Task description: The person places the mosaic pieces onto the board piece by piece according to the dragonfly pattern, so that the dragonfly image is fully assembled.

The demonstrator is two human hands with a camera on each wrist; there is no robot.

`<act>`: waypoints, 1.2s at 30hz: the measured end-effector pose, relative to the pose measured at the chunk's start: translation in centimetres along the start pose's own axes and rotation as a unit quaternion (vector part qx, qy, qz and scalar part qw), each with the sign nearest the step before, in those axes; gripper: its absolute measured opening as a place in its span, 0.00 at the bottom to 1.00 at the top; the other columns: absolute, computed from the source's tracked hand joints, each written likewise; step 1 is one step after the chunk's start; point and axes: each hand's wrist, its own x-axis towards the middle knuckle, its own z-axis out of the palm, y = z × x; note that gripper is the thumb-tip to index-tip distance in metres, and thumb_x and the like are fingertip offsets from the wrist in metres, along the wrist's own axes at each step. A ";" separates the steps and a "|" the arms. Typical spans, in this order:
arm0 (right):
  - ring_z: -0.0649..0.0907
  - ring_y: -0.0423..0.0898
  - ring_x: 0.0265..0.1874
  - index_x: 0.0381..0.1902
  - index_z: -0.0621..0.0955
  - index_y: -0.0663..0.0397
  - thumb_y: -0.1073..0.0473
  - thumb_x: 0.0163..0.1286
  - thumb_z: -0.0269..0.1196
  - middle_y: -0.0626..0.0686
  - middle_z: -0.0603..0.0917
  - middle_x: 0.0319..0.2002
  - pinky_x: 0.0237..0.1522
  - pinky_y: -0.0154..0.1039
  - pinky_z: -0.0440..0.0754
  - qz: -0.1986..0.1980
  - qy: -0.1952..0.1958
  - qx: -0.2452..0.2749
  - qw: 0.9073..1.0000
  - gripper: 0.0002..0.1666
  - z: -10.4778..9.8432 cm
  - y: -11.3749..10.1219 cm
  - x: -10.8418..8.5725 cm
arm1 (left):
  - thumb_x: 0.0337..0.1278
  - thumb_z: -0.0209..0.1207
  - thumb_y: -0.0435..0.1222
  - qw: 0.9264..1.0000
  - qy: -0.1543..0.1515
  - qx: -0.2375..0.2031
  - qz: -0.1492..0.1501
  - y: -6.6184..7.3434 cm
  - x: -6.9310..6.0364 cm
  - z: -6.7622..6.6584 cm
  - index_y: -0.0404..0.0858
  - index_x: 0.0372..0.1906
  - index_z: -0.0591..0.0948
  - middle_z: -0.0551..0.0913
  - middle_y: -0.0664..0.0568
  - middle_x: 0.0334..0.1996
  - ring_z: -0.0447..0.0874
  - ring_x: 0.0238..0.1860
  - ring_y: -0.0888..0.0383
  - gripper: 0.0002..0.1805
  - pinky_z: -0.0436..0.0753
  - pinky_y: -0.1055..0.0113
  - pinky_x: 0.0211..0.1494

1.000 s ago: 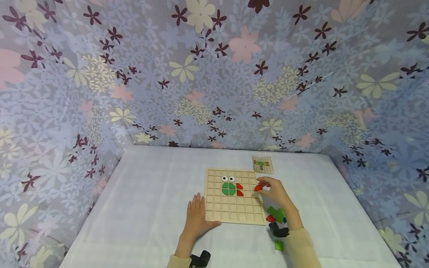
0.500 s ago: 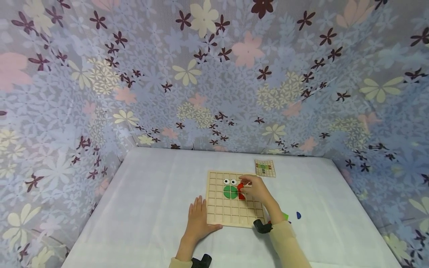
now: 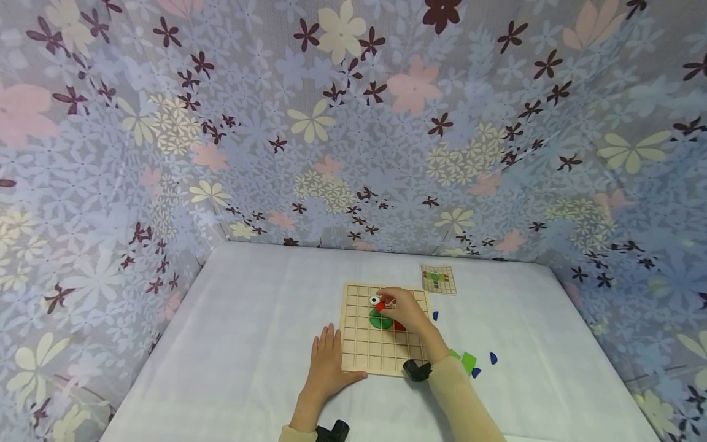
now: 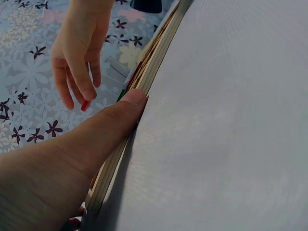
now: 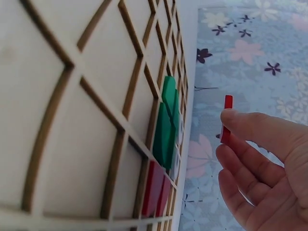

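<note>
A wooden grid board (image 3: pixel 361 353) lies on the white table. Green quarter pieces (image 3: pixel 381 320), a white eye piece (image 3: pixel 375 300) and red pieces (image 3: pixel 399 326) sit in its cells; part of this group is hidden by my right hand (image 3: pixel 407 310). That hand pinches a small red piece (image 5: pixel 228 102) between thumb and fingers, held above the board over the green shape. My left hand (image 3: pixel 326 365) rests at the board's lower left corner, fingers straight along the left side. In the left wrist view its thumb (image 4: pixel 118 113) lies against the board's edge.
A small picture card (image 3: pixel 439 279) with a gridded figure lies beyond the board's upper right corner. Loose green pieces (image 3: pixel 469 363) and blue half-round pieces (image 3: pixel 493 358) are scattered right of the board, partly beside my right sleeve (image 3: pixel 466 396). A flowered cloth (image 3: pixel 331 153) rises behind the table.
My right hand has moved left with the red piece, from the board's right edge to above the green pieces. The left hand keeps its place at the corner.
</note>
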 end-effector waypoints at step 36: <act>0.79 0.42 0.34 0.47 0.81 0.61 0.66 0.57 0.69 0.52 0.82 0.35 0.39 0.40 0.80 -0.041 -0.048 -0.044 0.997 0.19 3.5 -0.6 2.3 | 0.34 0.68 0.63 1.000 -0.003 0.008 0.000 0.0 0.1 0.0 0.24 0.69 0.58 0.55 0.30 0.72 0.51 0.74 0.36 0.63 0.54 0.42 0.73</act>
